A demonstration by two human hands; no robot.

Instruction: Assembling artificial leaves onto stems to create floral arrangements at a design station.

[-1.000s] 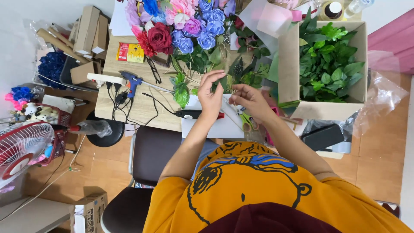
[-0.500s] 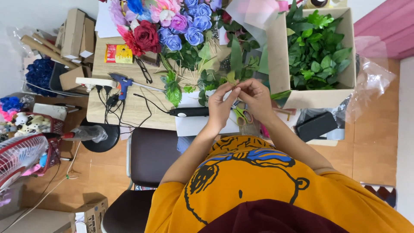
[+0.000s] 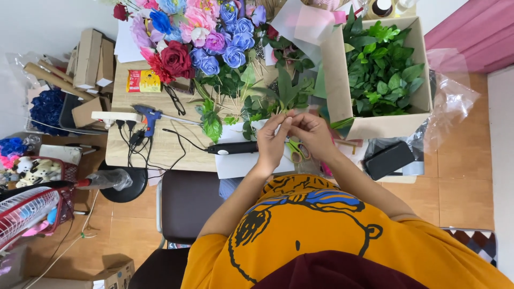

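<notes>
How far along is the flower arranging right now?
Done: a bunch of red, pink and blue roses lies on the table. In hand: left hand and right hand pinch a green leafy sprig. Left: the box of leaves looks full.

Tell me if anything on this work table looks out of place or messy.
Nothing looks damaged or spilled. The table is crowded: black cords tangle loosely beside the blue glue gun, and toothpick-like sticks lie scattered under the flower bunch.
</notes>
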